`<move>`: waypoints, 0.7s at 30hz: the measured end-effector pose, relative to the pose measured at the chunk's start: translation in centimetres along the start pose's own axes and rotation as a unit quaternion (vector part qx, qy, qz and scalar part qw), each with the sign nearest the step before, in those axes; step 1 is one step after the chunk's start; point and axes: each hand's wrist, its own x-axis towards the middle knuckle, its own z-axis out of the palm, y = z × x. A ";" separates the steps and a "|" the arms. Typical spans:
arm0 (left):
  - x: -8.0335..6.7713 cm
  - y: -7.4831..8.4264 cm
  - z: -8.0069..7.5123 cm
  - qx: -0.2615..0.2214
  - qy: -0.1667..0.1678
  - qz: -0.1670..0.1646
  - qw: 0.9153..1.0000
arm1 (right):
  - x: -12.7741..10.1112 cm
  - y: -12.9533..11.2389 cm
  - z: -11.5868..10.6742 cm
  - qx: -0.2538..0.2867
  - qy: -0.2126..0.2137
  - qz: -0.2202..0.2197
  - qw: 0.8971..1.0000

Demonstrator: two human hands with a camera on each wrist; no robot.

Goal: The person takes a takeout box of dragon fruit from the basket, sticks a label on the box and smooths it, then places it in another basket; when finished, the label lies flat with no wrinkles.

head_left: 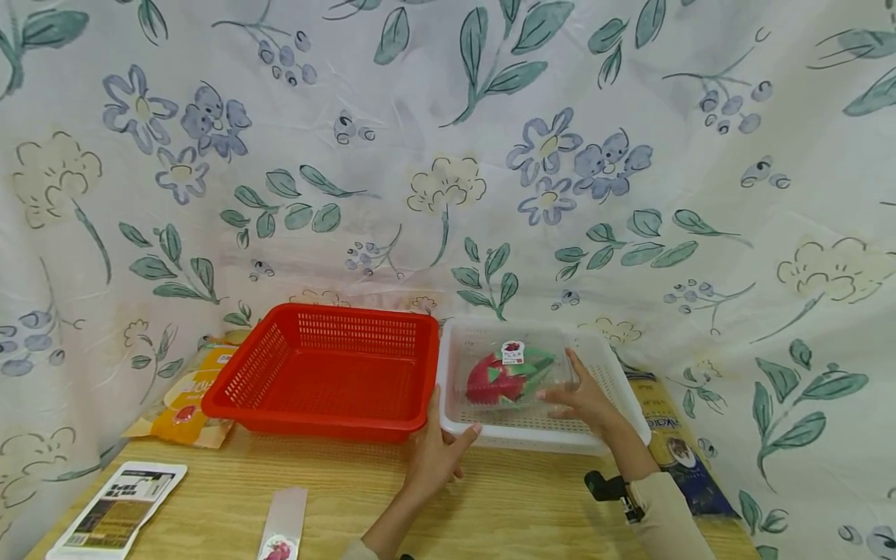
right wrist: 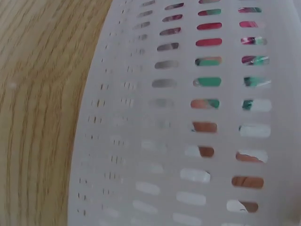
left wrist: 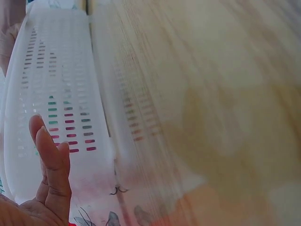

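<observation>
A clear plastic box (head_left: 458,365) with a pink and green dragon fruit (head_left: 493,381) inside lies in the white slotted basket (head_left: 483,430). A small label is on its lid. My right hand (head_left: 591,400) reaches over the basket, with spread fingers at the box's right side and the thumb overlapping its front corner. In the right wrist view, parts of that hand and the fruit show through the slots of the white basket (right wrist: 127,94). At the white basket's front left corner is my left hand (head_left: 432,459), thumb and index finger spread apart; the left wrist view shows its fingers (left wrist: 51,160) beside the slotted wall.
A red basket (head_left: 329,430) stands left of the white one. An orange package (head_left: 192,404) lies partly behind it. A white and brown pouch (head_left: 115,509) and a pale strip with a fruit picture (head_left: 285,513) lie in front. At right is a dark blue and gold bag (head_left: 682,451).
</observation>
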 end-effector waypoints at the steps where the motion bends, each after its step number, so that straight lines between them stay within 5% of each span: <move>1: 0.0 0.0 0.0 -0.001 -0.001 -0.003 1.000 | 0.0 0.0 0.0 -0.004 0.001 0.004 1.000; 21: 0.0 -0.2 0.0 -0.022 -0.011 -0.001 1.000 | -0.3 0.2 -0.9 -0.066 -0.037 0.040 0.996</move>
